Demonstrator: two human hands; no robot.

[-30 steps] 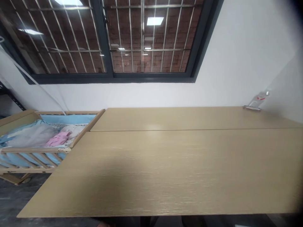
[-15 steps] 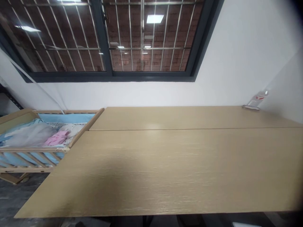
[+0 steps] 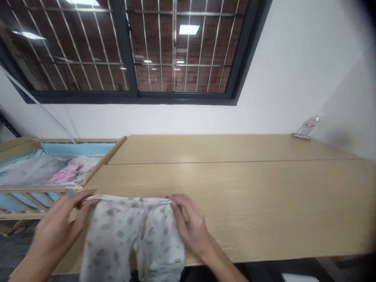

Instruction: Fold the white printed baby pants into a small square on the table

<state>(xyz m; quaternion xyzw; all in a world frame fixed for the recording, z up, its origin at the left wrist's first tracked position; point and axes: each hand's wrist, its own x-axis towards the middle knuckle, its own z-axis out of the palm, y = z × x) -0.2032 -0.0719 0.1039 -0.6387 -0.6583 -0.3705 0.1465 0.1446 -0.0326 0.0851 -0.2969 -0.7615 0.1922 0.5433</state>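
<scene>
White wall (image 3: 273,86) behind, w/ a dark-grey-framed window (image 3: 132,70) & silvery metal bars (image 3: 174,58) beyond the glass; below it, a pale wood-grain tabletop (image 3: 264,203) w/ a thin seam across the back part. L side: a light-wood slatted crib (image 3: 35,189) w/ bedding (image 3: 32,168) & a crumpled pink cloth (image 3: 65,174) in it. Far R corner of the tabletop: a clear, red-marked object (image 3: 308,126) by the wall, too blurry to ID. Small white cloth trousers w/ green-grey print (image 3: 108,227) are up front, L of centre, over the near part of the tabletop, legs running past its near edge & out of frame. L hand (image 3: 63,219) pinches one end of the gathered waistband (image 3: 129,199) btwn thumb & fingers; R hand (image 3: 190,223) pinches the other, band fairly straight btwn them. Can't tell if the fabric's touching the tabletop or just above. Risks, my guess: legs go past the edge, so if either pinch loosens, their wt could drag the trousers off. Thin cloth prob. creases easily; it looks bunched around the crotch, so pressing it flat as is could trap folds. Uneven pull could also skew the waistband, which looks elastic & might spring back crooked if let go fast.
</scene>
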